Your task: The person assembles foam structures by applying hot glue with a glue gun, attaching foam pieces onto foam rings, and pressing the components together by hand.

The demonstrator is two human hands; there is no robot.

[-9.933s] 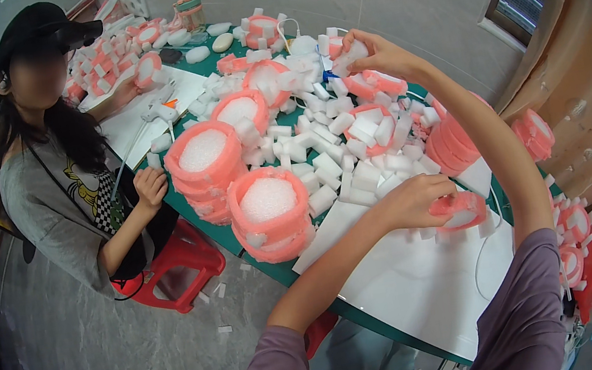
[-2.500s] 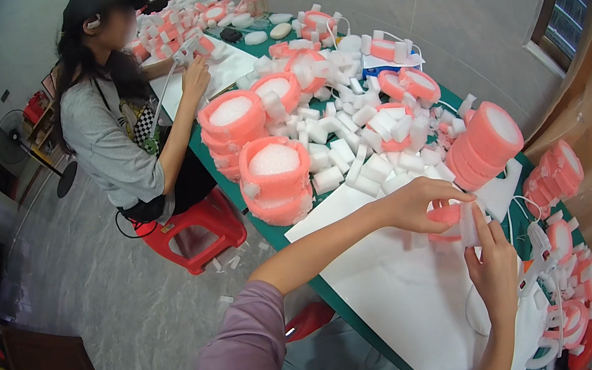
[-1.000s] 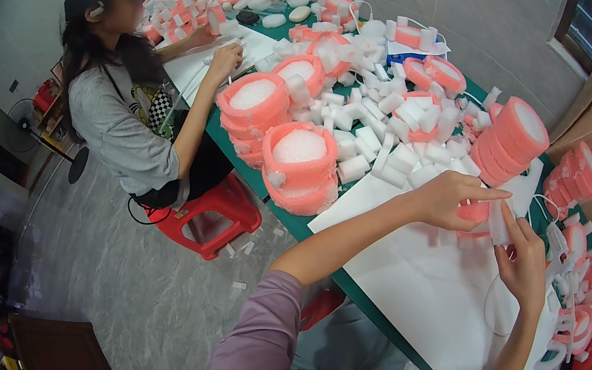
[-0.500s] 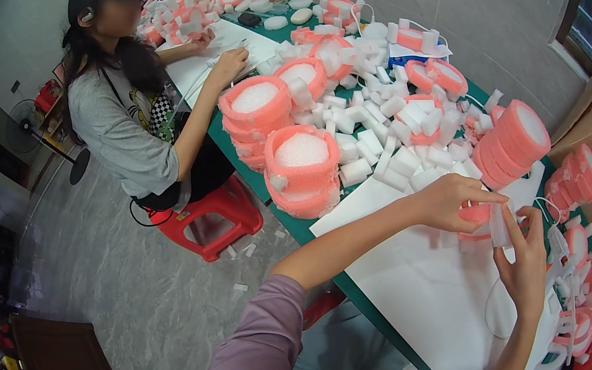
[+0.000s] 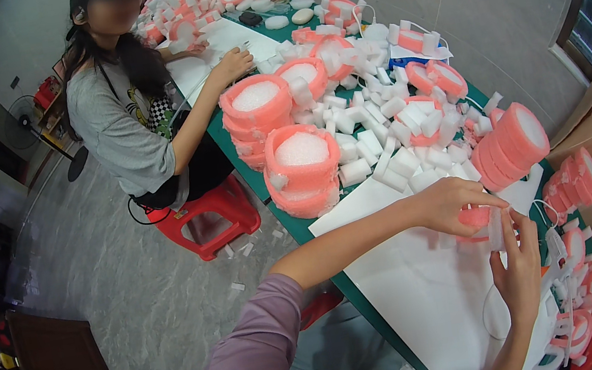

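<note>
Over the white sheet (image 5: 410,283) at the right of the table, my hands meet around a pink-and-white foam piece (image 5: 475,217). My left hand (image 5: 452,204) reaches across from the left, its fingers bent over the top of that piece. From below, my right hand (image 5: 518,263) pinches a white foam block (image 5: 496,230) standing against the piece's right side. Fingertips of both hands come together near the block's upper end. My fingers partly cover the piece, so its full shape is hidden.
Stacked pink foam rings with white centres (image 5: 303,172) stand beyond my left forearm; another stack (image 5: 510,145) rises behind my hands. Loose white foam blocks (image 5: 370,143) heap mid-table. Pink pieces and cords (image 5: 582,330) crowd the right edge. A co-worker (image 5: 130,125) sits on a red stool (image 5: 214,224).
My right hand has shifted slightly up and left, its fingers closing in around the white foam block. My left hand stays nearly in place. The co-worker's head has turned a little.
</note>
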